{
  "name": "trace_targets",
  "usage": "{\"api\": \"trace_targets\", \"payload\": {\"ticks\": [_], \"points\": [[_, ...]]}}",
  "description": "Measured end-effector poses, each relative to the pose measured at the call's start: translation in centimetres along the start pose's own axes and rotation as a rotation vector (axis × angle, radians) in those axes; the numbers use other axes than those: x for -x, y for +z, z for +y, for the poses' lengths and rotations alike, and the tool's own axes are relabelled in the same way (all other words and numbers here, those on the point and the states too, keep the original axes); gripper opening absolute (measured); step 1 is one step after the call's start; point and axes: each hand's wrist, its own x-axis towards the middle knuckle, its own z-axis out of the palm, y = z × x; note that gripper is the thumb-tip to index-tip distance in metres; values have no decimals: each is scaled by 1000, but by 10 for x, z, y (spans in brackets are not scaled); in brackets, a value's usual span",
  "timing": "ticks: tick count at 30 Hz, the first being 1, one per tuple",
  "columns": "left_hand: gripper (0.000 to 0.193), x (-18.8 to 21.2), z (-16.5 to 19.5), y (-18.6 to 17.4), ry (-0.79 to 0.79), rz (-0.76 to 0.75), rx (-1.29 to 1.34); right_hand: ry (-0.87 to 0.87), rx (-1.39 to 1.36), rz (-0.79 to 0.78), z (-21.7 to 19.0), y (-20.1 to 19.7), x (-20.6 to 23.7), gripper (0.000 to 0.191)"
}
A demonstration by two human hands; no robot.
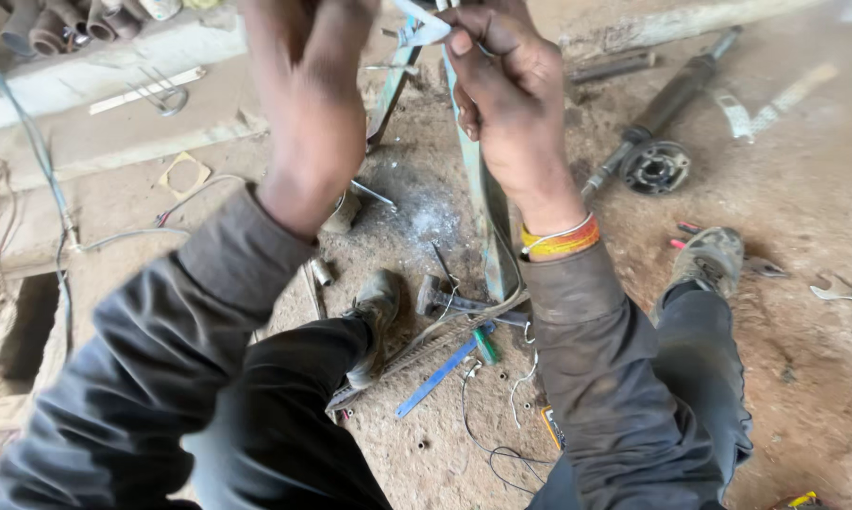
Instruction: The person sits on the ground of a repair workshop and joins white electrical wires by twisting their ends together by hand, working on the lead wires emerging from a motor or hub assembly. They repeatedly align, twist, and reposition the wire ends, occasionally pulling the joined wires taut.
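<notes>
The fingers of the right hand [506, 90] are curled tight around a thin white wire [424, 31], pinching it near the top edge of the view. The visible piece of wire runs roughly sideways, from the right fist toward the left hand [308, 104], with a small bend pointing up and left. The left hand is raised beside it, seen from the back; its fingers are hidden beyond the frame edge, so whether they grip the wire cannot be told.

Just behind and below both hands stands a green metal frame [487, 203], its long bars running steeply down toward the person's feet. It lies directly under the right wrist, which wears an orange and yellow band [563, 241].

On the dirt floor [803, 189] below, a hammer [445, 300], a blue flat strip [435, 380] and loose wire ends [520, 382] lie between the two shoes. Farther right, a long shaft with a round hub [654, 165] lies diagonally, well apart from the hands, and a wrench [841, 293] rests near the right edge.
</notes>
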Motion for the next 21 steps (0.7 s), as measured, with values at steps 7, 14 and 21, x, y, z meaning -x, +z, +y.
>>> {"api": "trace_targets", "payload": {"ticks": [7,14,21], "points": [[30,20,-16,5,-246,-226,122,48,-109,-61,-4,-8,-1,17],[29,26,-6,-4,52,-273,429,-164,161,-76,2,1,0,12],[24,17,-17,-27,398,-115,-80,-283,346,-59,-1,8,0,9]]}}
